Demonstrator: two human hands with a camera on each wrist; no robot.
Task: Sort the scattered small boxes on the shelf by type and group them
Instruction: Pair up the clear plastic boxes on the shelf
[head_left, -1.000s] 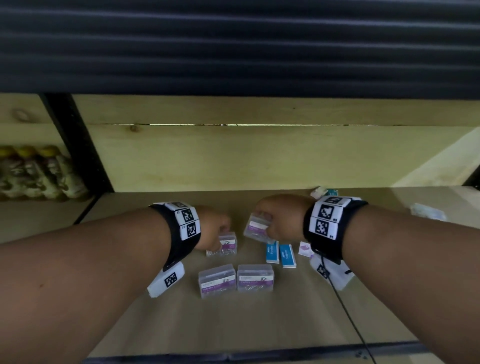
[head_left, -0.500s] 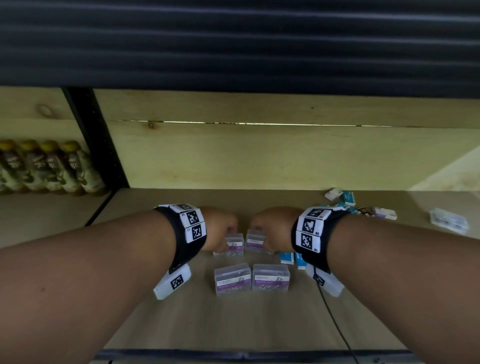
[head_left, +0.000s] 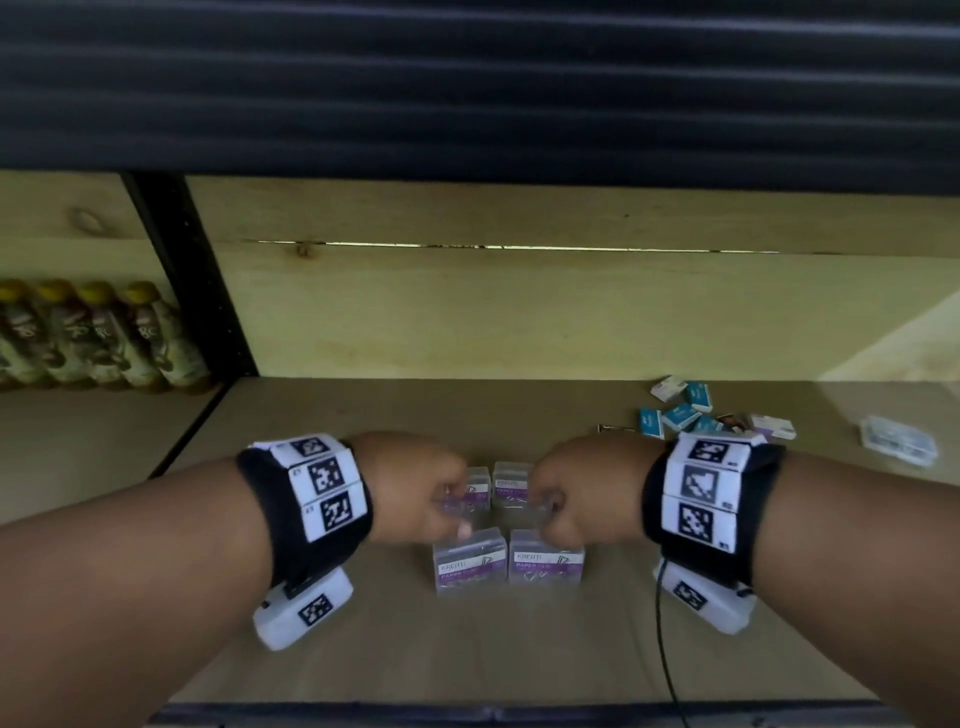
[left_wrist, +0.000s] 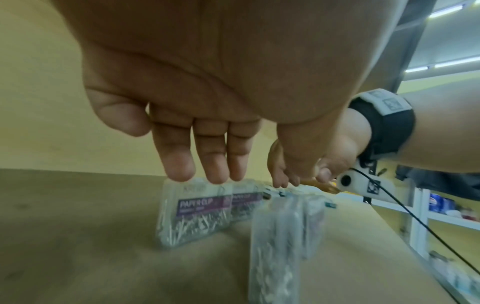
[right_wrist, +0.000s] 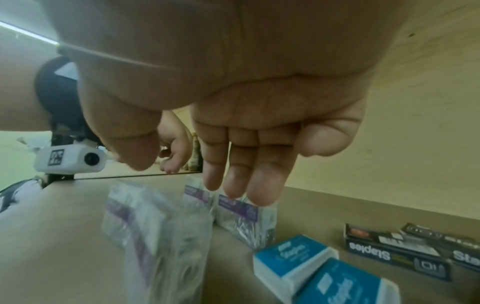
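Note:
Four clear paper-clip boxes with purple labels stand in a two-by-two block mid-shelf. The front pair (head_left: 470, 564) (head_left: 545, 561) is free. My left hand (head_left: 421, 493) reaches over the back left box (head_left: 478, 488). In the left wrist view its straight fingers (left_wrist: 207, 164) touch the top of that box (left_wrist: 194, 209). My right hand (head_left: 571, 493) is over the back right box (head_left: 511, 486). Its straight fingers (right_wrist: 241, 174) rest their tips on that box (right_wrist: 244, 218). Neither thumb shows clearly.
Several blue staple boxes (head_left: 680, 415) lie scattered at the back right, with black staples boxes (right_wrist: 389, 246) beside them. A clear box (head_left: 898, 441) lies far right. Bottles (head_left: 104, 338) fill the neighbouring bay past a black post (head_left: 197, 280). A black cable (head_left: 662, 649) trails to the front edge.
My right hand carried a tilted paper-clip box down and left and set it upright beside the box under my left hand. Both hands' fingers have straightened on top of the boxes.

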